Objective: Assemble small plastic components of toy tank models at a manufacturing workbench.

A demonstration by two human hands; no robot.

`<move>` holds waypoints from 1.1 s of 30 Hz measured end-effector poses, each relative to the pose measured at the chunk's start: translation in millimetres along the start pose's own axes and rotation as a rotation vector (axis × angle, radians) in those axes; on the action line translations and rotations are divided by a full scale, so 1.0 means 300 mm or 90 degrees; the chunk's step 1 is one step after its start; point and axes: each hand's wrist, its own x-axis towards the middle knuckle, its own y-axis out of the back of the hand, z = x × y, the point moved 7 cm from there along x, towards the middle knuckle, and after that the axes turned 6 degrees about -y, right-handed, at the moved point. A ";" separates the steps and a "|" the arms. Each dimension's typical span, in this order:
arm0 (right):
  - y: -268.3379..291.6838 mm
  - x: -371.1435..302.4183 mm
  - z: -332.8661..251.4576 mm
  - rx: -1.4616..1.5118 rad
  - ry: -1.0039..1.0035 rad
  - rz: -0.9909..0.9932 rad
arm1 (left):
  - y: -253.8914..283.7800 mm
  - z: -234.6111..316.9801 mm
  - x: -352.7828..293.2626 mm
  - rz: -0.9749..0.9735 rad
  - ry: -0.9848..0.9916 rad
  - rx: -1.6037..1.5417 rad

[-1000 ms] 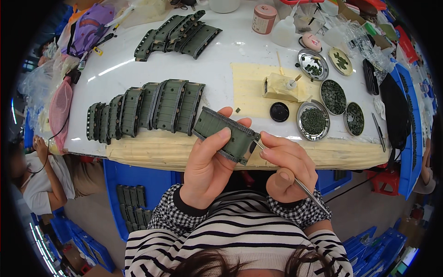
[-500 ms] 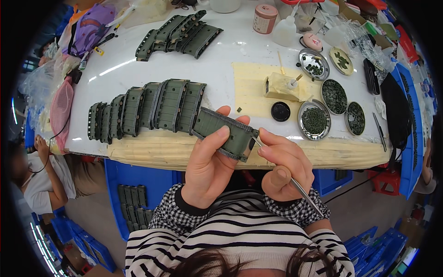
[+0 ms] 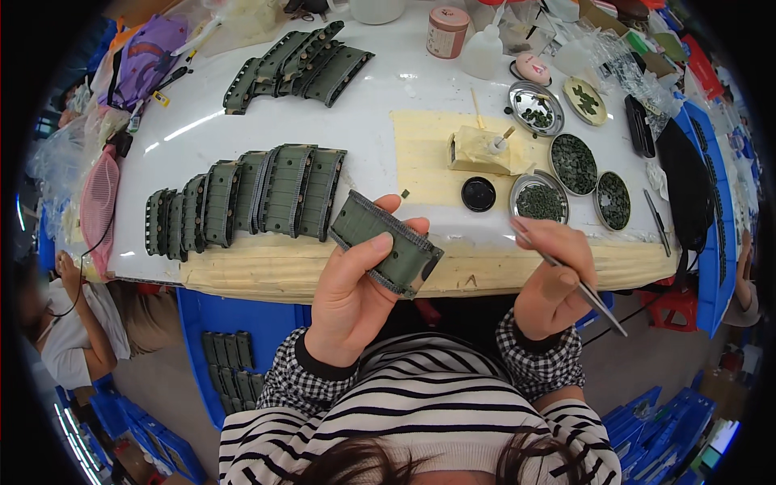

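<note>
My left hand (image 3: 343, 295) holds a flat green camouflage-painted plastic piece (image 3: 373, 242) with ribbed edges and small holes, thumb on top and fingers behind. It is tilted above the table's front edge. My right hand (image 3: 562, 279) grips metal tweezers (image 3: 600, 304), apart from the piece and close to a steel dish (image 3: 514, 191) of tiny dark green bits. I cannot make out whether the tips hold anything. Left of the piece, similar curved green pieces (image 3: 283, 190) overlap in a row. Another stack (image 3: 299, 66) lies farther back.
A tape-covered block (image 3: 469, 155) holds a small bottle, with a black round cap (image 3: 478, 194) nearby. More dishes of green bits stand right, beside a second tool (image 3: 657, 221). Below the table is a blue tray (image 3: 194, 323) with green pieces. Another person (image 3: 85, 327) sits left.
My right hand has drawn the tweezers away from the piece's right end, moving right toward the dish of bits. The left hand still holds the piece, slightly turned. The whole view has shifted a little.
</note>
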 end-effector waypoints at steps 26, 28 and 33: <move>0.120 0.100 0.170 -0.278 -0.139 -0.083 | -0.103 -0.018 -0.022 -0.146 -0.046 0.254; 0.110 0.107 0.143 -0.269 -0.107 -0.096 | -0.092 -0.024 -0.023 -0.161 -0.023 0.289; 0.013 0.106 -0.074 -0.254 0.073 -0.234 | -0.111 -0.046 -0.002 -0.165 0.010 0.309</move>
